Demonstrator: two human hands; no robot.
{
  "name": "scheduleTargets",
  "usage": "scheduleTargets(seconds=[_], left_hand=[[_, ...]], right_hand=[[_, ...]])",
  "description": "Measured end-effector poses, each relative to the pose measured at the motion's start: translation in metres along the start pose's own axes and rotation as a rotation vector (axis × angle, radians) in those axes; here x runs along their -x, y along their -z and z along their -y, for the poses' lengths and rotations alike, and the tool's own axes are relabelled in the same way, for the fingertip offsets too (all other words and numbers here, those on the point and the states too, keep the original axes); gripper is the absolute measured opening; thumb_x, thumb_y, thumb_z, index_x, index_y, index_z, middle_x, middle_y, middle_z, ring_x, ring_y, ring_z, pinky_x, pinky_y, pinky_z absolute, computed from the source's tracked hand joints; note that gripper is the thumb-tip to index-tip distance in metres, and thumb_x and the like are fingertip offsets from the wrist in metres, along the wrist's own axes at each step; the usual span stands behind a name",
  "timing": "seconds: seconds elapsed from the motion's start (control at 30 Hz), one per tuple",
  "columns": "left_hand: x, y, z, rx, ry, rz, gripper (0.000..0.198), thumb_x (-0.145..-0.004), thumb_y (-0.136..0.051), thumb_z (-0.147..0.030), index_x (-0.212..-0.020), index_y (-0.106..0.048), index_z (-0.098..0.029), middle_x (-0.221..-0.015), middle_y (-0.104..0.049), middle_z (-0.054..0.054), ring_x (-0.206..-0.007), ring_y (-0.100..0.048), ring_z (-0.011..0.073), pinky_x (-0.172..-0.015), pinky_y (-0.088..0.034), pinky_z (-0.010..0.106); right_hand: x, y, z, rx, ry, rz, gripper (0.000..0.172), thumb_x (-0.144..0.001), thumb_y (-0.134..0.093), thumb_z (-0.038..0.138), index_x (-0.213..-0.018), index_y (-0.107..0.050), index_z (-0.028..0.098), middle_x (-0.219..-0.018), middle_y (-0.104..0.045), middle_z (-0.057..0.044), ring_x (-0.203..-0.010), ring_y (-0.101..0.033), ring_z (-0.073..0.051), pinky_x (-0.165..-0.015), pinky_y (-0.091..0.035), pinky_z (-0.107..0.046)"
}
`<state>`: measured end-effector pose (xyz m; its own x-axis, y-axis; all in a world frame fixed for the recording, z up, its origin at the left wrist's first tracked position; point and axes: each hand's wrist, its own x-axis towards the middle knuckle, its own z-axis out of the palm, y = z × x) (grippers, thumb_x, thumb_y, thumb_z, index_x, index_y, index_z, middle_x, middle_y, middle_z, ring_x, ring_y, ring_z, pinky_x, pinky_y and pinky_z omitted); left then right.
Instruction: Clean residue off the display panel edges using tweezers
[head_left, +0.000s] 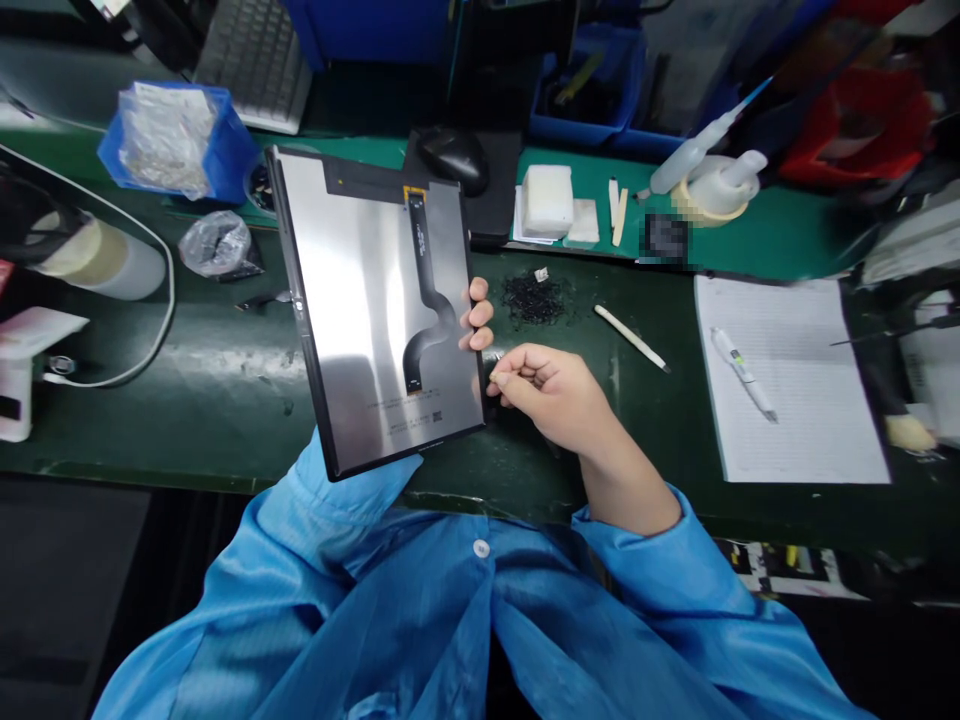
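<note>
I hold a tablet display panel (pixel 360 300) tilted up, its silver back with a black flex cable (pixel 424 300) facing me. My left hand (pixel 478 318) is behind the panel and grips it; only its fingertips show, curled round the right edge. My right hand (pixel 547 390) is closed in a pinch at the panel's lower right edge, thumb and forefinger pressed together on something too small to make out.
On the green bench lie a pile of black scraps (pixel 534 298), a white stick (pixel 630 338), a notebook (pixel 787 390) with a pen (pixel 742 372), white foam blocks (pixel 547 200), a mouse (pixel 454 158), a blue bin (pixel 180 140), a tape roll (pixel 712 195) and a squeeze bottle (pixel 694 150).
</note>
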<state>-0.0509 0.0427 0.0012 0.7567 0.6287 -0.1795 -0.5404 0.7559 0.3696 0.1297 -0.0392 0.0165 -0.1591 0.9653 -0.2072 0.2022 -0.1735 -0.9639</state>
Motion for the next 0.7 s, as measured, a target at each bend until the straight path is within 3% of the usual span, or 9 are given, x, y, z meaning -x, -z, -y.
scheduleTargets(seconds=[0.13, 0.23, 0.43, 0.57, 0.7], left_hand=[[0.003, 0.005, -0.001, 0.046, 0.033, 0.093, 0.037, -0.096, -0.031, -0.047, -0.101, -0.052, -0.017, -0.08, -0.05, 0.004, -0.066, -0.054, 0.0147, -0.058, -0.054, 0.033], [0.005, 0.002, -0.001, 0.057, 0.045, 0.072, 0.036, -0.1, -0.028, -0.043, -0.102, -0.052, -0.017, -0.082, -0.053, 0.003, -0.07, -0.06, 0.016, -0.058, -0.058, 0.034], [0.01, -0.018, -0.002, 0.001, 0.045, -0.026, 0.041, -0.101, -0.018, -0.039, -0.097, -0.051, -0.014, -0.078, -0.05, 0.003, -0.065, -0.059, 0.0158, -0.054, -0.057, 0.035], [0.014, -0.038, 0.002, -0.011, -0.017, -0.162, 0.059, -0.101, -0.001, -0.048, -0.092, -0.049, -0.015, -0.074, -0.043, 0.002, -0.059, -0.051, 0.0115, -0.051, -0.047, 0.027], [0.012, -0.037, 0.01, 0.017, -0.131, -0.212, 0.053, -0.101, -0.011, -0.047, -0.092, -0.053, -0.015, -0.075, -0.045, 0.005, -0.061, -0.045, 0.0113, -0.055, -0.038, 0.025]], right_hand=[[-0.002, -0.002, 0.0, -0.074, -0.021, -0.006, 0.027, -0.084, -0.07, 0.045, -0.089, -0.069, 0.018, -0.08, -0.072, -0.004, -0.061, -0.061, -0.012, -0.059, -0.053, -0.027], [-0.002, -0.004, -0.001, -0.097, -0.03, 0.044, 0.037, -0.079, -0.076, 0.052, -0.093, -0.07, 0.018, -0.078, -0.071, -0.003, -0.06, -0.06, -0.012, -0.059, -0.054, -0.028], [0.0, -0.004, -0.003, 0.002, -0.012, 0.06, 0.034, -0.082, -0.073, 0.051, -0.078, -0.068, 0.018, -0.067, -0.067, -0.002, -0.059, -0.062, -0.014, -0.06, -0.053, -0.029], [0.002, -0.004, -0.006, 0.142, 0.02, -0.022, 0.024, -0.087, -0.068, 0.041, -0.077, -0.07, 0.018, -0.072, -0.072, -0.004, -0.064, -0.064, -0.016, -0.062, -0.051, -0.029], [0.003, -0.005, -0.005, 0.23, 0.032, -0.08, 0.022, -0.087, -0.066, 0.037, -0.077, -0.07, 0.018, -0.073, -0.073, -0.005, -0.063, -0.063, -0.016, -0.059, -0.048, -0.028]])
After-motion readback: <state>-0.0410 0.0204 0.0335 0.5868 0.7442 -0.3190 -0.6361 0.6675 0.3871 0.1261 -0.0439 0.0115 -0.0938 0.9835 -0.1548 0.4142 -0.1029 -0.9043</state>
